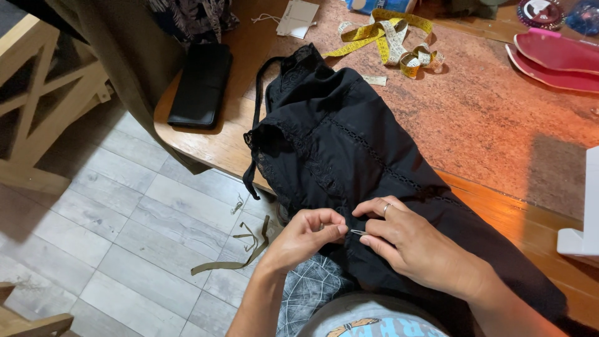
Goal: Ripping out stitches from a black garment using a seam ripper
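A black garment (337,137) with lace trim and thin straps lies over the edge of a wooden table (493,118) and hangs down toward my lap. My left hand (306,236) pinches the black cloth near the garment's lower part, fingers closed on a fold. My right hand (405,240), with a ring on one finger, holds a small metal pin or needle (358,233) between thumb and forefinger, its tip at the fabric right beside my left fingertips. The two hands nearly touch.
A yellow measuring tape (390,34) lies coiled at the table's far side, near a paper tag (297,17). A black wallet-like case (201,84) rests at the left edge. Pink plates (555,59) sit at far right. Olive fabric strips (240,253) lie on the grey plank floor.
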